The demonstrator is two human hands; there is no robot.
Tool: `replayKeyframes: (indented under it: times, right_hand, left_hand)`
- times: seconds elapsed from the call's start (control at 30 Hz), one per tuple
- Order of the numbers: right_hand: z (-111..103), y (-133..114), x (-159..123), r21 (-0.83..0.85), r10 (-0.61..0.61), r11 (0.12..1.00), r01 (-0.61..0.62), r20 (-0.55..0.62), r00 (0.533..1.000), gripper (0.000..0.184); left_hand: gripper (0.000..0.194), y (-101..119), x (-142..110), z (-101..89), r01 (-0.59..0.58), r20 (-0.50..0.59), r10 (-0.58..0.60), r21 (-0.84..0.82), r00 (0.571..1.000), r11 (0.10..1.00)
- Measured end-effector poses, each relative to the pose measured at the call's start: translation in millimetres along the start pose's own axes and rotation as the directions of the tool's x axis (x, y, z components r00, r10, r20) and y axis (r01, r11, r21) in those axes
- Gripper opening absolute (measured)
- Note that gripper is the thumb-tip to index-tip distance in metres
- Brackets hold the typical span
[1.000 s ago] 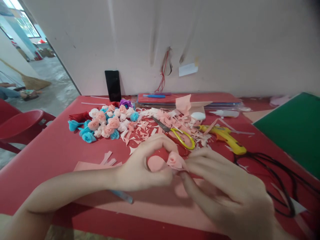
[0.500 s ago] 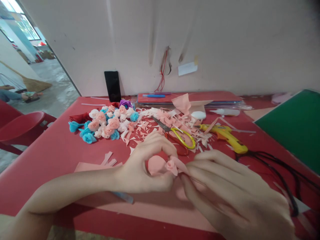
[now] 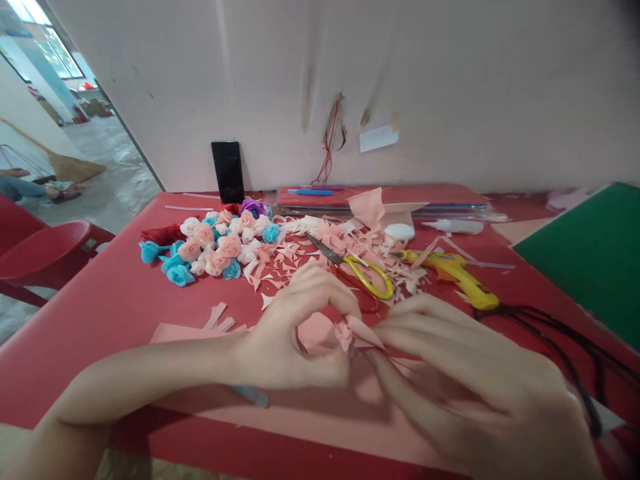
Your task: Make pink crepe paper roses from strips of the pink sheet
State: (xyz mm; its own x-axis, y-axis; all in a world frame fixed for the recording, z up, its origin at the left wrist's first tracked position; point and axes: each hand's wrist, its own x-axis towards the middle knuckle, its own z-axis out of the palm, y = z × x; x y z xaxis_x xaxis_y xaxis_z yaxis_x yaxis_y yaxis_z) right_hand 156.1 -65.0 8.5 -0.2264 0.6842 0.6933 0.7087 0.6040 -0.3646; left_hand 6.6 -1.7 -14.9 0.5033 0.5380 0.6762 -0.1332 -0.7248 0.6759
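One pale wall (image 3: 450, 87) backs the red table (image 3: 115, 313) you work at, and a green board (image 3: 590, 260) slants in at the far right. A broad pink sheet (image 3: 300, 417) lies flat on the table, directly beneath your hands. Your right hand (image 3: 480, 380) reaches in from the near right, and your left hand (image 3: 265, 353) comes across from the other side, thumb and forefinger curved into a ring. Beyond them, pink and white scraps (image 3: 330, 233) spread over the table, with a cluster of paper flowers (image 3: 229, 245) in pink, white, blue, red and purple to their left. A yellow glue gun (image 3: 463, 277) lies on the far side of your right hand; scissors (image 3: 326, 251) rest among the scraps, past your left knuckles. A black phone (image 3: 227, 173) leans against the wall behind the flowers.

Between your two hands, above the sheet, is the small pink flower (image 3: 343, 335). Your left thumb and forefinger clamp it where the ring closes. Its loose petal (image 3: 365, 331) points toward your right hand, whose thumb and forefinger pinch the tip. The hands are close together, joined by this one piece.
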Motion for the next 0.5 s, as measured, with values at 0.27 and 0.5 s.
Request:
replayKeyframes:
  times: [0.27, 0.5]
  right_hand:
    - [1.6, 1.2, 1.6, 0.009, -0.013, 1.000, 0.014, -0.009, 1.000, 0.013]
    - [0.1, 1.4, 2.0, -0.066, -0.064, 0.996, 0.065, 0.014, 0.998, 0.013]
  left_hand:
    - [0.008, 1.5, 1.0, -3.0, -0.030, 0.035, 0.029, 0.005, 0.999, 1.000]
    - [0.008, 2.2, 3.1, -3.3, -0.028, 0.021, 0.027, 0.050, 0.999, 0.998]
